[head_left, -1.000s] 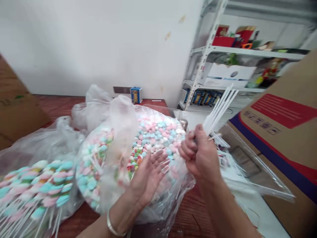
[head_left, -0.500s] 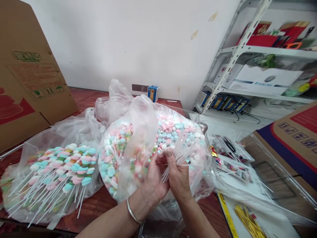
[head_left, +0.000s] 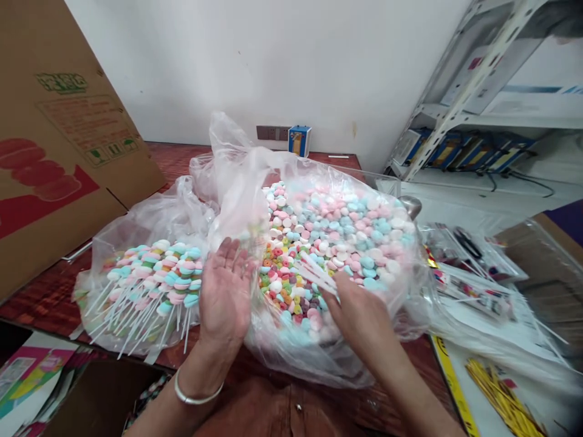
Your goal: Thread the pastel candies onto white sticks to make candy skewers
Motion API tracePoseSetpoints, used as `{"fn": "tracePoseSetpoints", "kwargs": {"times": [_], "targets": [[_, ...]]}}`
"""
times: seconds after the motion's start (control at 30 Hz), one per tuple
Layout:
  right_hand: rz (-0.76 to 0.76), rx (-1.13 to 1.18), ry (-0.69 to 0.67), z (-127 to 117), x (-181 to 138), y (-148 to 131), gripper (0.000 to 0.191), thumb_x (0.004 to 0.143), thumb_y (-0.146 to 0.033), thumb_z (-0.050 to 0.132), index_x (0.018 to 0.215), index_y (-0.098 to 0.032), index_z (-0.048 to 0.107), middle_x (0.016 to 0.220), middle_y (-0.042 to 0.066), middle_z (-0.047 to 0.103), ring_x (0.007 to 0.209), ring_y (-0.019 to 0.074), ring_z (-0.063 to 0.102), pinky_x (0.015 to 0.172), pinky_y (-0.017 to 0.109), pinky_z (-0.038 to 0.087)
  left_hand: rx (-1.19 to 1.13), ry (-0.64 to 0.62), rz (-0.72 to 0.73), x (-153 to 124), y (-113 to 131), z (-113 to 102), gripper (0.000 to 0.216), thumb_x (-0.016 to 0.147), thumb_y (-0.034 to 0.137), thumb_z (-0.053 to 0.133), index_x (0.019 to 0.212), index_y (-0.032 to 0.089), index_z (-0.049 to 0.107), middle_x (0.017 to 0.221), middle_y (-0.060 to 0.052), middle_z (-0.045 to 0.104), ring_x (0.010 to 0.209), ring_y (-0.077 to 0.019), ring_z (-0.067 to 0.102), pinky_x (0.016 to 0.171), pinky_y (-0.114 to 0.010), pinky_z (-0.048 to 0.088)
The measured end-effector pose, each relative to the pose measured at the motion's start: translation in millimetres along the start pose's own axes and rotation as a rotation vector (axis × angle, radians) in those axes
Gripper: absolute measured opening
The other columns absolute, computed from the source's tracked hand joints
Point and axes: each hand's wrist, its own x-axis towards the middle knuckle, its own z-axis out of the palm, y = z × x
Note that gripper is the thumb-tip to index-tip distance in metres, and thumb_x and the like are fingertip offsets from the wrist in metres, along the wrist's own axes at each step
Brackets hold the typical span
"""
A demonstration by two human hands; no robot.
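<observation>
Clear plastic bag (head_left: 291, 358) of pastel pink, blue and white candies (head_left: 337, 230), sitting mid-table. Right hand (head_left: 359, 315) is gripping white sticks (head_left: 314, 273) pointing to 10 o'clock. Left hand (head_left: 225, 297) is lying open-palmed against the bag. Cardboard box (head_left: 59, 133) at 9 o'clock is showing green print, probably too blurred to read.

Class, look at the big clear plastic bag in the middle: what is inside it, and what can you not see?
Inside the clear plastic bag lie pastel round candies and white sticks, which the right hand touches. Deeper layers and whatever the bag sits on are hidden.
</observation>
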Motion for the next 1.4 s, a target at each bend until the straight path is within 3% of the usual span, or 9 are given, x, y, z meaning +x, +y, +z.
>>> {"fn": "tracePoseSetpoints", "kwargs": {"times": [0.1, 0.23, 0.43, 0.53, 0.6, 0.77, 1.0, 1.2, 1.4], "targets": [[-0.08, -0.048, -0.01, 23, -7, -35, 0.006, 0.088, -0.019, 0.065, 0.091, -0.022, 0.061, 0.079, 0.005, 0.072, 0.064, 0.0218, 0.067, 0.052, 0.03, 0.035, 0.052, 0.022, 0.038, -4, 3, -12, 0.038, 0.098, 0.052, 0.045, 0.116, 0.025, 0.067, 0.15, -0.007, 0.051, 0.142, -0.0254, 0.044, 0.124, -0.048, 0.026], [-0.14, -0.054, -0.018, 35, -11, -59, 0.015, 0.081, -0.015, 0.068, 0.096, -0.017, 0.065, 0.089, 0.012, 0.071, 0.08, 0.0295, 0.068, 0.068, 0.038, 0.048, 0.069, 0.012, 0.094, -10, 1, -19, 0.038, 0.099, 0.051, 0.046, 0.115, 0.025, 0.068, 0.147, -0.007, 0.055, 0.141, -0.0245, 0.046, 0.123, -0.046, 0.028], [-0.177, 0.054, 0.093, 38, -26, -40, 0.04, 0.085, -0.021, 0.068, 0.124, -0.015, 0.061, 0.107, 0.014, 0.069, 0.094, 0.0301, 0.064, 0.08, 0.041, 0.05, 0.139, -0.134, 0.181, -15, -27, -25, 0.037, 0.098, 0.048, 0.05, 0.122, 0.025, 0.067, 0.143, -0.007, 0.059, 0.138, -0.0234, 0.05, 0.121, -0.041, 0.034], [-0.224, 0.202, 0.201, 44, -33, -29, 0.017, 0.094, -0.021, 0.059, 0.11, -0.018, 0.064, 0.107, 0.012, 0.068, 0.097, 0.0272, 0.063, 0.081, 0.038, 0.049, 0.19, -0.16, 0.219, -9, -44, -23, 0.038, 0.098, 0.049, 0.051, 0.122, 0.024, 0.067, 0.142, -0.007, 0.06, 0.142, -0.0233, 0.046, 0.121, -0.041, 0.032], [-0.254, 0.284, 0.233, 49, -36, -24, 0.014, 0.099, -0.019, 0.051, 0.098, -0.02, 0.065, 0.103, 0.01, 0.068, 0.094, 0.024, 0.063, 0.08, 0.034, 0.049, 0.21, -0.176, 0.215, -2, -49, -19, 0.038, 0.098, 0.048, 0.05, 0.123, 0.024, 0.067, 0.14, -0.008, 0.061, 0.142, -0.0231, 0.046, 0.12, -0.041, 0.033], [-0.282, 0.343, 0.264, 56, -35, -20, 0.021, 0.101, -0.014, 0.045, 0.093, -0.018, 0.063, 0.098, 0.01, 0.069, 0.094, 0.0228, 0.063, 0.081, 0.033, 0.048, 0.223, -0.197, 0.215, 7, -45, -10, 0.038, 0.098, 0.049, 0.049, 0.119, 0.024, 0.068, 0.136, -0.009, 0.065, 0.134, -0.0234, 0.054, 0.115, -0.04, 0.039], [-0.343, 0.265, 0.289, 61, -37, -22, 0.015, 0.1, -0.017, 0.05, 0.101, -0.017, 0.065, 0.107, 0.011, 0.073, 0.097, 0.0256, 0.067, 0.082, 0.038, 0.05, 0.208, -0.129, 0.172, 13, -37, -19, 0.038, 0.099, 0.048, 0.05, 0.116, 0.021, 0.068, 0.13, -0.011, 0.066, 0.127, -0.0231, 0.059, 0.11, -0.039, 0.044], [-0.26, 0.46, 0.408, 62, -36, -18, 0.014, 0.1, -0.019, 0.052, 0.102, -0.019, 0.066, 0.101, 0.008, 0.075, 0.098, 0.0201, 0.07, 0.09, 0.034, 0.053, 0.268, -0.14, 0.198, 9, -32, -22, 0.032, 0.099, 0.043, 0.052, 0.111, 0.02, 0.071, 0.122, -0.009, 0.068, 0.12, -0.0224, 0.061, 0.106, -0.037, 0.047], [-0.343, 0.343, 0.347, 62, -37, -24, 0.012, 0.098, -0.02, 0.055, 0.101, -0.02, 0.067, 0.106, 0.009, 0.075, 0.1, 0.0261, 0.069, 0.088, 0.042, 0.049, 0.291, -0.139, 0.194, 9, -35, -24, 0.03, 0.098, 0.042, 0.053, 0.108, 0.021, 0.072, 0.12, -0.009, 0.069, 0.116, -0.0224, 0.063, 0.105, -0.037, 0.048]]}}
